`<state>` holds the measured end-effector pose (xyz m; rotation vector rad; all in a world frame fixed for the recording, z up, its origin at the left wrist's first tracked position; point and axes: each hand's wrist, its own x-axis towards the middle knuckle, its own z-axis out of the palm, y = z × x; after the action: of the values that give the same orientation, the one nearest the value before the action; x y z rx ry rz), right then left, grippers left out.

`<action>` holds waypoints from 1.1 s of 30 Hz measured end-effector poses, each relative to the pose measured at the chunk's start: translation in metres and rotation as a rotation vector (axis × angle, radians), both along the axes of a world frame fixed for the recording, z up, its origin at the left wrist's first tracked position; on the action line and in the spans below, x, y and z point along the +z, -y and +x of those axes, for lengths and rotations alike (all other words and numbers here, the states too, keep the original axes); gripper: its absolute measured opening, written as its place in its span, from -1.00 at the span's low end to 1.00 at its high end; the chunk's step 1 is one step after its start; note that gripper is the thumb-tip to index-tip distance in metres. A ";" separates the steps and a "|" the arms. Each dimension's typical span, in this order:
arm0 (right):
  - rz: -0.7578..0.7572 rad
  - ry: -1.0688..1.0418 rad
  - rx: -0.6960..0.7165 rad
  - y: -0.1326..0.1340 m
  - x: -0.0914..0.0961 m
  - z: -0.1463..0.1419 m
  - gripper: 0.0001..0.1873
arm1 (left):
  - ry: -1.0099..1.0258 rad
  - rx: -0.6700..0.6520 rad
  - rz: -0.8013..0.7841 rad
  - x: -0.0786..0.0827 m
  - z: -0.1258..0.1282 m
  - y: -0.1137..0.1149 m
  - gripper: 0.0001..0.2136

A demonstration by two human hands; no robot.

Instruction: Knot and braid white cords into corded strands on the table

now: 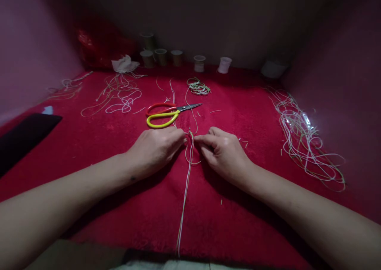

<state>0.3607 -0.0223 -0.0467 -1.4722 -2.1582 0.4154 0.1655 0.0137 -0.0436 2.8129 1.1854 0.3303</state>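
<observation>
Thin cords (186, 190), white and tan, run from between my hands down to the front edge of the red cloth. At their upper end is a small greenish knotted part (191, 134). My left hand (162, 142) is closed just left of the knot, pinching a cord. From the right, my right hand (222, 145) pinches a cord too, its index finger pointing at the knot. A loose loop of cord (193, 163) hangs below, between both hands. Scissors (166, 114) with one red and one yellow handle lie right behind my left hand, blades toward the right.
The red cloth (143, 218) bears a green-and-white braided bundle (198, 87), cord heaps at left (119, 93) and right (303, 135), and small clippings. Several thread spools (199, 64) stand at the back wall beside a red plastic bag (101, 46). A dark object (26, 139) lies at left.
</observation>
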 end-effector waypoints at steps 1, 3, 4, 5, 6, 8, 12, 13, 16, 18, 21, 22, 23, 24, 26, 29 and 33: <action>-0.004 -0.007 -0.010 -0.001 0.000 -0.001 -0.74 | 0.029 -0.016 0.018 -0.002 0.000 0.000 -0.76; -0.022 -0.029 -0.029 -0.004 -0.001 -0.003 -0.76 | 0.097 -0.025 0.042 -0.005 0.002 0.000 -0.76; -0.035 -0.041 -0.039 -0.005 0.000 -0.004 -0.77 | 0.125 -0.027 0.048 -0.006 0.003 -0.001 -0.76; -0.050 -0.053 -0.048 -0.006 0.000 -0.005 -0.77 | 0.150 -0.028 0.054 -0.007 0.004 -0.001 -0.76; -0.064 -0.063 -0.057 -0.006 0.000 -0.005 -0.77 | 0.169 -0.032 0.059 -0.008 0.005 -0.001 -0.76; -0.089 -0.077 -0.073 -0.007 0.001 -0.007 -0.76 | 0.187 -0.045 0.074 -0.008 0.007 -0.001 -0.76; -0.110 -0.089 -0.097 -0.007 0.001 -0.009 -0.76 | 0.151 -0.062 0.161 -0.008 0.010 0.000 -0.74; -0.110 -0.095 -0.102 -0.007 0.001 -0.010 -0.77 | 0.133 -0.058 0.189 -0.008 0.010 0.000 -0.74; -0.097 -0.108 -0.109 -0.007 0.000 -0.012 -0.81 | 0.095 -0.046 0.257 -0.009 0.011 -0.001 -0.74; -0.077 -0.110 -0.105 -0.006 0.000 -0.012 -0.82 | 0.078 -0.045 0.269 -0.011 0.011 -0.002 -0.74; -0.052 -0.121 -0.086 -0.006 -0.002 -0.013 -0.82 | 0.057 -0.052 0.250 -0.013 0.011 -0.003 -0.74; -0.044 -0.132 -0.079 -0.006 -0.002 -0.012 -0.82 | 0.058 -0.055 0.234 -0.013 0.011 -0.004 -0.74; -0.036 -0.149 -0.073 -0.006 -0.003 -0.012 -0.84 | 0.062 -0.054 0.212 -0.011 0.011 -0.003 -0.75; -0.025 -0.176 -0.069 -0.006 -0.003 -0.011 -0.85 | 0.071 -0.040 0.191 -0.009 0.011 -0.003 -0.76; -0.010 -0.271 -0.069 -0.008 -0.003 -0.008 -0.89 | 0.109 0.040 0.157 -0.001 0.010 0.000 -0.76; -0.069 -0.500 -0.117 -0.011 -0.004 -0.003 -0.92 | 0.207 0.237 -0.124 0.017 0.008 0.008 -0.74; -0.189 -0.815 -0.227 -0.015 -0.003 0.001 -0.95 | 0.388 0.334 -1.218 0.030 0.009 0.018 -0.70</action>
<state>0.3614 -0.0071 -0.0493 -1.3017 -1.3225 0.9587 0.1745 -0.0041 -0.0134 1.4460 1.1620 0.0864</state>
